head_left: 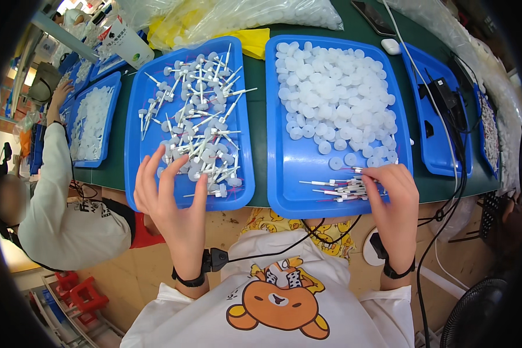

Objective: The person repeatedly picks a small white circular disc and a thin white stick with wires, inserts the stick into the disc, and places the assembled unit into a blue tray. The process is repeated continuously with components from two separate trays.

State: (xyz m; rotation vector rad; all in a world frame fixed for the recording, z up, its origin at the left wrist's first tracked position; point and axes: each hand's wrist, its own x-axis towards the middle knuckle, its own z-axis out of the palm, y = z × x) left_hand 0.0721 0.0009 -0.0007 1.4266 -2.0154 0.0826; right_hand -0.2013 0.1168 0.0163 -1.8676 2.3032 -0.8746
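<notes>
The left hand (pixel 171 209) is spread wide over the near end of a blue tray (pixel 245 124), its fingertips just above white sticks fitted with discs (pixel 200 136). The right hand (pixel 397 197) is narrow at the fingertips, by a bundle of thin sticks (pixel 347 189); whether it pinches one, I cannot tell. Beyond that bundle, loose discs (pixel 336 87) fill the second tray's (pixel 293 162) far part.

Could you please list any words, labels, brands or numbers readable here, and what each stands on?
I won't copy out wording, but print shows here:
White cup: printed characters, green round mark.
Co-worker's white shirt: dark lettering, partly folded.
Wearer's bear T-shirt: small marks, too small to read.
</notes>
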